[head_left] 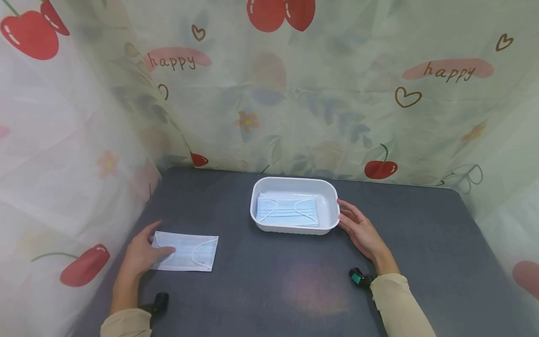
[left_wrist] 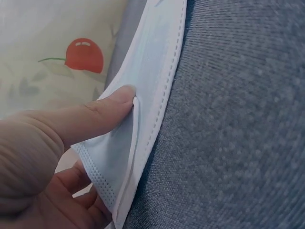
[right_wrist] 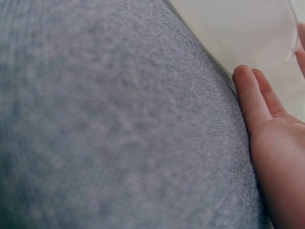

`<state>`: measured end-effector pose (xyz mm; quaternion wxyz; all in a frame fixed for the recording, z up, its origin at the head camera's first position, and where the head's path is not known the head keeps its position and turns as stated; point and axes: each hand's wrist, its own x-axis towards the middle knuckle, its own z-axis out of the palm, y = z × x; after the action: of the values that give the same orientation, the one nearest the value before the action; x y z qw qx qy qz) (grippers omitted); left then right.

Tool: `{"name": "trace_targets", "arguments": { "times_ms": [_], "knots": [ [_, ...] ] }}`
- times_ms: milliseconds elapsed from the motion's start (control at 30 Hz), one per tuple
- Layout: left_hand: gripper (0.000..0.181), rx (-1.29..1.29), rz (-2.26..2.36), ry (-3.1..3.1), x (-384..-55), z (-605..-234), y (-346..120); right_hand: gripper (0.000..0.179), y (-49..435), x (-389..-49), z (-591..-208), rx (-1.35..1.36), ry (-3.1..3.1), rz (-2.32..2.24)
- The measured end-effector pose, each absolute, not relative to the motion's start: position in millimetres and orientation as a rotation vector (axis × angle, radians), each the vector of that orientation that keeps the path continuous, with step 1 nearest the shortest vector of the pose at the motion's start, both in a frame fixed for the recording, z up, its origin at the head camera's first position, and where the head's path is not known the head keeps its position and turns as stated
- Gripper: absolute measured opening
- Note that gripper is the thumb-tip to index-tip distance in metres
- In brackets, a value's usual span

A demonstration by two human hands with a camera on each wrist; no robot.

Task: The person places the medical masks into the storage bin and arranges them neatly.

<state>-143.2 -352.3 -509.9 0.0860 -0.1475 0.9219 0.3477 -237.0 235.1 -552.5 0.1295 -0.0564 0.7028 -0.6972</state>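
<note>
A pale blue face mask (head_left: 185,252) with white ear loops lies at the left of the dark table. My left hand (head_left: 141,252) pinches its left end, thumb on top; in the left wrist view the thumb (left_wrist: 105,107) presses by an ear loop while the other fingers go under the mask's edge. A white plastic basin (head_left: 330,206) stands at the back middle, with blue face masks (head_left: 286,210) lying flat in its left part. My right hand (head_left: 362,231) touches the basin's right wall with fairly straight fingers (right_wrist: 250,95).
Dark grey fabric covers the table (head_left: 252,290). A printed curtain (head_left: 294,93) with cherries and hearts encloses the back and both sides, right behind the basin. Black wrist devices (head_left: 157,304) are worn on both arms.
</note>
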Motion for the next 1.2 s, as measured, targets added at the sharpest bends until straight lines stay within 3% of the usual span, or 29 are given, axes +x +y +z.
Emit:
{"name": "trace_targets", "arguments": {
  "times_ms": [167,433,1000,1200],
  "knots": [
    [0.095,-0.422,1.008,2.773,-144,-509,-354,0.062,234,-237,-553,-0.163,2.028,-2.03],
    [0.06,-0.37,0.983,2.811,-142,-511,-357,0.062,234,-237,-552,-0.149,2.027,-2.022],
    [0.072,-0.4,1.183,2.702,-151,-509,-358,0.061,234,-237,-550,-0.134,2.047,-2.0],
    [0.068,-0.369,1.316,2.648,-153,-502,-356,0.062,235,-237,-552,-0.142,2.038,-2.014]
  ]
}}
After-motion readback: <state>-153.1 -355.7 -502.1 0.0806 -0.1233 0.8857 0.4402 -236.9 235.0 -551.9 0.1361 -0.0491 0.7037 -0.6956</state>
